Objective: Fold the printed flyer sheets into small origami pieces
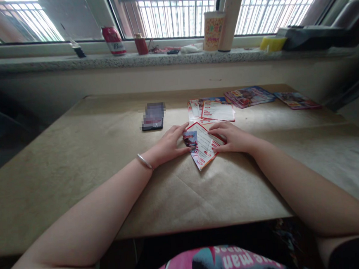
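Note:
A printed paper leaflet, white with red edges and red print, lies folded to a pointed shape on the table before me. One side of it carries a coloured picture. My left hand, with a silver bangle on the wrist, grips the left edge between thumb and fingers. At the right edge, my right hand pinches the paper with its fingers on top and thumb nearer me. Just beyond lies a loose pile of similar printed sheets, partly overlapping.
A dark phone-like device, partly pixelated, lies left of the sheets. Colourful leaflets and another stack lie at the back right of the table. On the windowsill stand a red can, a red container and a paper cup.

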Demonstrator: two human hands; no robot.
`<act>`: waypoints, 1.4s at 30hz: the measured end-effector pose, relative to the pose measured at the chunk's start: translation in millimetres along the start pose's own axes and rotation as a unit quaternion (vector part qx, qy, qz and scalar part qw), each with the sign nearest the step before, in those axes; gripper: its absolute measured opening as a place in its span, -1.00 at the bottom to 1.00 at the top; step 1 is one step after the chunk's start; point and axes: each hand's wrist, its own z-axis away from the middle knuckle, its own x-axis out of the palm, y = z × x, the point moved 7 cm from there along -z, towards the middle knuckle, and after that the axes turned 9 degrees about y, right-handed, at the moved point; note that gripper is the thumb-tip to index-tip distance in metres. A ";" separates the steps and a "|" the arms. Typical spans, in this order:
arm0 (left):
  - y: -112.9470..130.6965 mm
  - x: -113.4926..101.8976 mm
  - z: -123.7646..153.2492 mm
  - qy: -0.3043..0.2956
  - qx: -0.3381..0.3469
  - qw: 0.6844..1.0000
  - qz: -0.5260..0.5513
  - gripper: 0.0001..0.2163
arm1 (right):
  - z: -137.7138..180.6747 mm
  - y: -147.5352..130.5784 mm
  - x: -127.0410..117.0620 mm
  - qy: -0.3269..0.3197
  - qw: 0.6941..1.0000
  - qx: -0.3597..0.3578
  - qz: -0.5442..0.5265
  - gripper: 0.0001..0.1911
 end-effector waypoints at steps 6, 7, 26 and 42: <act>-4.4 -0.6 -1.2 0.005 -0.006 1.000 0.018 -0.29 | 0.7 5.5 6.8 0.005 1.000 0.009 0.015 -0.44; -5.1 -0.7 -1.3 0.006 -0.008 1.000 0.018 -0.31 | 0.6 5.3 7.2 0.003 1.000 0.008 0.018 -0.46; -27.1 -9.1 -2.9 0.091 -0.108 0.970 0.200 -0.52 | -1.5 4.9 5.8 -0.021 0.993 0.033 0.114 -0.51; -9.6 -5.9 0.4 -0.007 -0.019 0.995 -0.100 -0.55 | -4.3 1.2 -5.9 0.025 0.987 0.063 0.143 -0.54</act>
